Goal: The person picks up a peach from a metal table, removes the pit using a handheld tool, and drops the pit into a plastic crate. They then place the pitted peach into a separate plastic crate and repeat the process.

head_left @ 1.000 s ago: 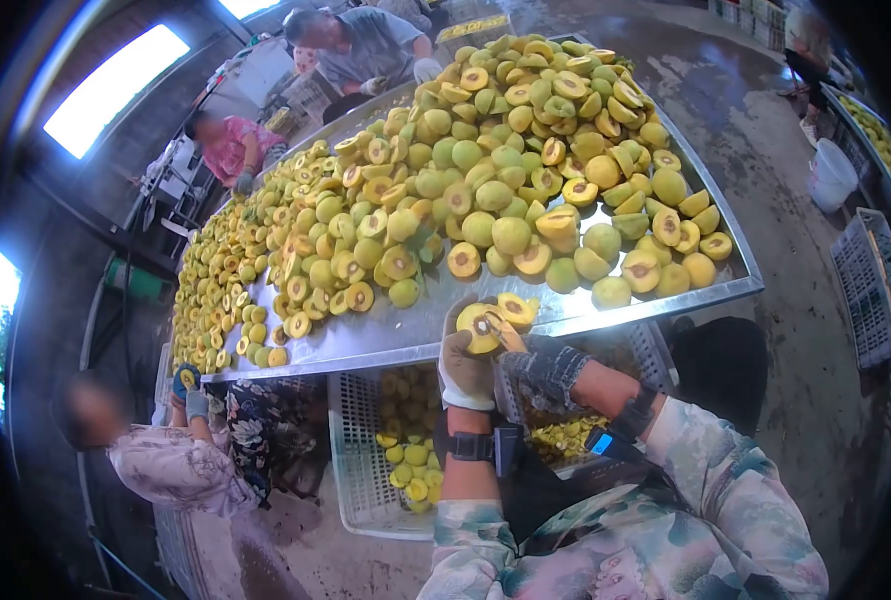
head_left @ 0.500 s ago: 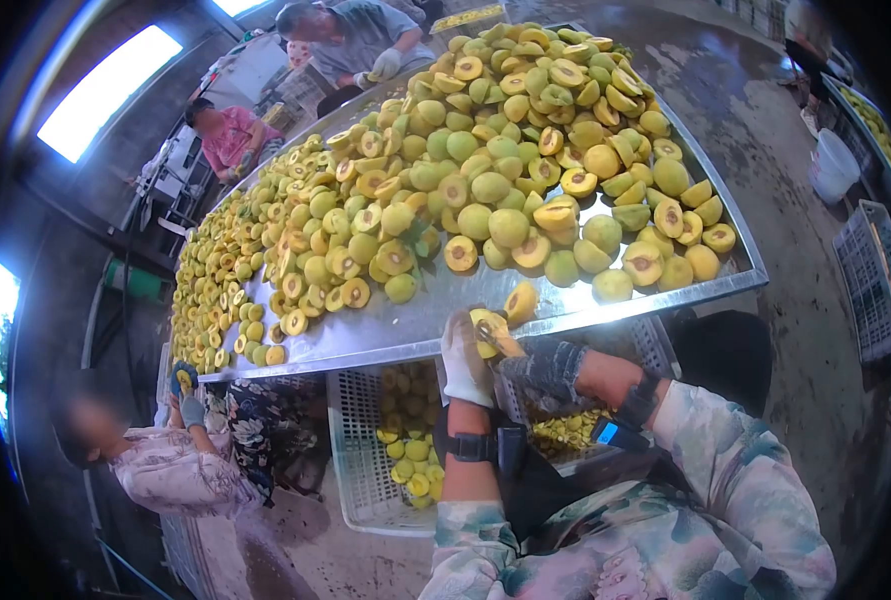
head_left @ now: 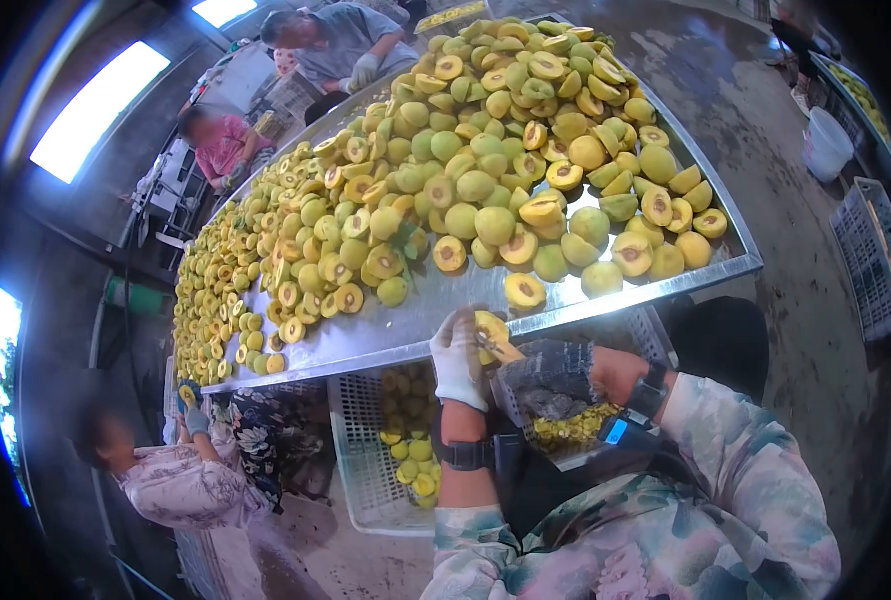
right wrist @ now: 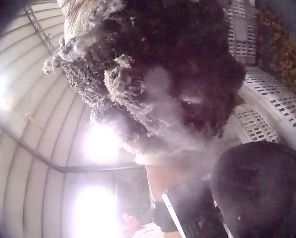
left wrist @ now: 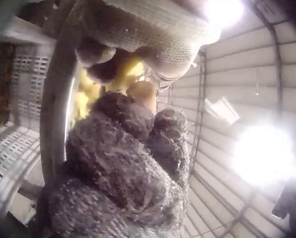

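While the left hand (head_left: 458, 362), in a white glove, grips a peach half (head_left: 488, 328) with curled fingers just outside the near edge of the metal table (head_left: 405, 320), the right hand (head_left: 550, 375), in a dark glove, touches the same fruit from the right side. Whether its fingers clamp anything, I cannot tell. One other half (head_left: 523, 290) lies on the table near this edge, and a white crate (head_left: 360, 470) stands below it.

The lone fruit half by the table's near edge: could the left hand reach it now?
Probably yes: the lone half lies just beyond the left hand, nothing between, though that hand grips another half.
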Demonstrator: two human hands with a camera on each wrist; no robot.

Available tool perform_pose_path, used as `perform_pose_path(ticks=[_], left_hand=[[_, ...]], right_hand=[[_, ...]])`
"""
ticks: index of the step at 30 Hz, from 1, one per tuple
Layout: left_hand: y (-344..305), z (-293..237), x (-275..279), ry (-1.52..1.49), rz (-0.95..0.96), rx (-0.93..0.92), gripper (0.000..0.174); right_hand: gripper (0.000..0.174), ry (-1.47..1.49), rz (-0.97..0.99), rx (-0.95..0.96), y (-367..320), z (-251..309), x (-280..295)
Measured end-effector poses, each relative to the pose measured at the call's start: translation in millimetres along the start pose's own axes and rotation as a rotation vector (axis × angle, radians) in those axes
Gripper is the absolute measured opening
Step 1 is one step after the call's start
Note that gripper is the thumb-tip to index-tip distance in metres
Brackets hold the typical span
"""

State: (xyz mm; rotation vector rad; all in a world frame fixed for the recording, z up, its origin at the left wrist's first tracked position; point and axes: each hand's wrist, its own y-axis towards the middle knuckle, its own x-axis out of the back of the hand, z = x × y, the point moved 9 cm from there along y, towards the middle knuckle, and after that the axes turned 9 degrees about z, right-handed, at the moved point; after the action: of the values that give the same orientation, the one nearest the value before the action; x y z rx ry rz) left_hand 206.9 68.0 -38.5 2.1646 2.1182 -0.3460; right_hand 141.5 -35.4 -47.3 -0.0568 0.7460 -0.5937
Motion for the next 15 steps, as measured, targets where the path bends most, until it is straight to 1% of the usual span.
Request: perform_pose_path(ticks=[2,4,5,7,10,11,12,14,15], left_hand=[[-8.2,-10.3,-10.5,0.029,0.034,0.023,0.035],[-20.4,-24.2,-25.1,0.018,0.099,-0.041,0.035],[-26.4,-26.7,-26.7,0.016,0.095,-0.041,0.035],[-36.9,-34.0,-36.8,-0.124,0.200,-0.107,0.035],[-42.3,-22.4,-29.1,-0.150,0.171,-0.073,0.030],[-45.2,-19.5,-24.4,-0.126,0.095,-0.077,0.030],[-48.4,-23.6,-25.2,-0.126,0.094,-0.073,0.030],[-54.2,-33.9,-40.6,-0.108,0.215,-0.033,0.032],[-57.1,-39.0,-45.5,-0.111,0.218,-0.033,0.032]], right_hand=[[0.017,0.255,0.032,0.030,-10.3,-4.0,-7.8],[0.018,0.456,0.088,0.013,-19.3,-14.7,-18.3],[0.018,0.455,0.089,0.009,-21.6,-21.4,-20.4],[0.017,0.597,0.167,0.007,-24.1,-33.0,-31.9],[0.017,0.577,0.197,0.041,-32.8,-34.0,-45.0],[0.016,0.419,0.087,0.023,-34.8,-33.6,-41.0],[0.016,0.422,0.086,0.021,-36.3,-30.4,-43.3],[0.016,0.209,-0.012,-0.026,-42.1,-27.5,-37.8],[0.016,0.207,-0.016,-0.026,-49.7,-24.4,-42.8]])
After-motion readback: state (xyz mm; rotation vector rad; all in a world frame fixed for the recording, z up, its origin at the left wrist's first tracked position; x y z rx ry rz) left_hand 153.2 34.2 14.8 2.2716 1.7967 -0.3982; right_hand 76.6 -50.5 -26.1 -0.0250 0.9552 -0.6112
